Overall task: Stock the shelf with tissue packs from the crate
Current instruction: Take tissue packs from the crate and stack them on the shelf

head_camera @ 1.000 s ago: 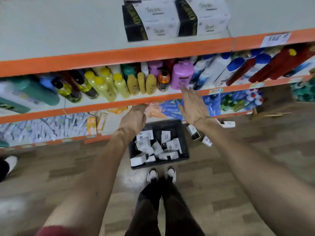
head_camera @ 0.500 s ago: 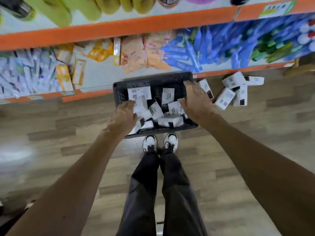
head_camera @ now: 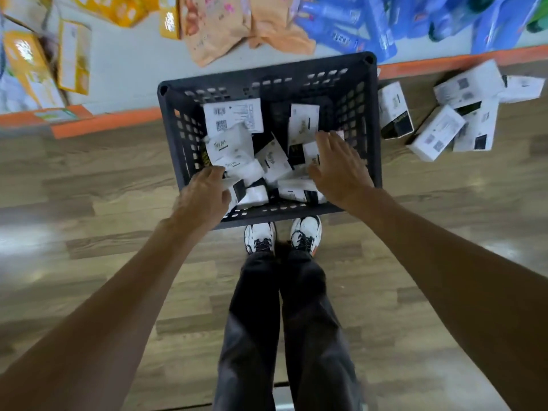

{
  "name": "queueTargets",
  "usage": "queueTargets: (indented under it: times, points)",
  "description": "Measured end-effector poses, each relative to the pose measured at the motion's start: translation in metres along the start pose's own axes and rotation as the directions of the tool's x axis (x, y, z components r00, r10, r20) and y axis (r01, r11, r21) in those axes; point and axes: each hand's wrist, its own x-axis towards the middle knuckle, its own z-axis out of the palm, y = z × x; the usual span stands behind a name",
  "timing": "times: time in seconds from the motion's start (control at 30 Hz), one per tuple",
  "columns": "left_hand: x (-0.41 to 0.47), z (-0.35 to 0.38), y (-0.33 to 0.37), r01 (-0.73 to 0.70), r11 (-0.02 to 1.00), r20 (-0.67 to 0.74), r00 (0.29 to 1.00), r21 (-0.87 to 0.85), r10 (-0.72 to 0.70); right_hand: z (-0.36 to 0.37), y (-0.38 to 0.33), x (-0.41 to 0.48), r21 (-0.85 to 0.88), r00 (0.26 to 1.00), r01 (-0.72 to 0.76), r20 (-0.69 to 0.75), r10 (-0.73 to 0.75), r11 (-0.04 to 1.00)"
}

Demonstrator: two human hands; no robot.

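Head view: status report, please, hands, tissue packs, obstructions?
Left hand curled at white wrapped tissue pack, grip unclear. Right hand open above packs. Dark grey slotted plastic crate unobstructed.

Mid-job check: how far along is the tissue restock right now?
Done: no tissue packs show on the bottom shelf, which holds other goods. In hand: the left hand curls at a pack near the front of the crate; the open right hand hovers over others; nothing is lifted yet. Left: many packs in the crate, plus several loose packs on the floor beside it.
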Motion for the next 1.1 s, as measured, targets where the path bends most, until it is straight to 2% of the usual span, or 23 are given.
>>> queueTargets:
  times: [0.17,0.33,0.5,0.73,0.93,1.1]
  points:
    - [0.025,0.033,-0.008,-0.015,0.999,0.039,0.999,0.03,0.014,0.04,0.014,0.018,-0.011,1.0,-0.009,0.017,0.009,1.0]
    - [0.042,0.05,-0.021,0.019,0.989,0.062,0.998,0.144,-0.028,0.068,0.027,0.033,-0.053,0.998,-0.006,0.07,0.01,0.999]
    - [0.049,0.056,-0.028,0.051,0.971,0.176,0.98,0.234,-0.094,0.084,0.035,0.042,-0.141,0.983,-0.023,0.176,0.048,0.99]
    - [0.046,0.07,-0.034,0.02,0.948,0.219,0.971,0.318,-0.094,0.106,0.038,0.039,-0.264,0.91,-0.032,0.391,0.137,0.964]
    - [0.048,0.077,-0.036,-0.014,0.934,0.208,0.976,0.357,-0.065,0.113,0.035,0.041,-0.323,0.887,-0.073,0.412,0.209,0.944]
    - [0.046,0.08,-0.039,-0.038,0.939,0.174,0.984,0.342,-0.024,0.108,0.031,0.048,-0.353,0.817,-0.156,0.479,0.321,0.923]
